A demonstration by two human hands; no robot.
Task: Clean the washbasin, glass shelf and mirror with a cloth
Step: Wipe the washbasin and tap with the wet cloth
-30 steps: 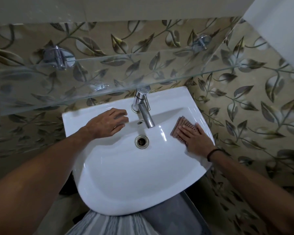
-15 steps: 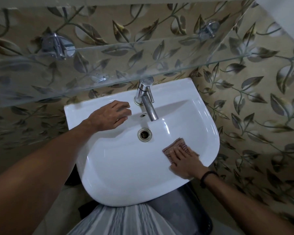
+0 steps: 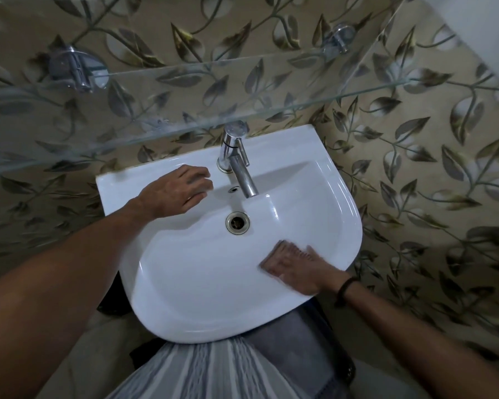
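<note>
Two hands | right hand (image 3: 297, 272), fingers (image 3: 289, 254) straight, presses cloth (image 3: 268, 262), axis blurred | left hand (image 3: 173, 192), fingers (image 3: 199, 185) loose, on washbasin (image 3: 199, 283)

The white washbasin (image 3: 202, 283) is glossy, rounded at its front and straight along its back ledge, where the left hand (image 3: 176, 192) rests with loosely bent fingers. The cloth (image 3: 283, 250), reddish-brown and apparently ribbed though blurred, lies flat on the basin's inner right slope, pressed under the straight fingers of the right hand (image 3: 297, 272). The clear glass shelf (image 3: 185, 105) spans beyond both hands, overhanging the basin's back ledge.
</note>
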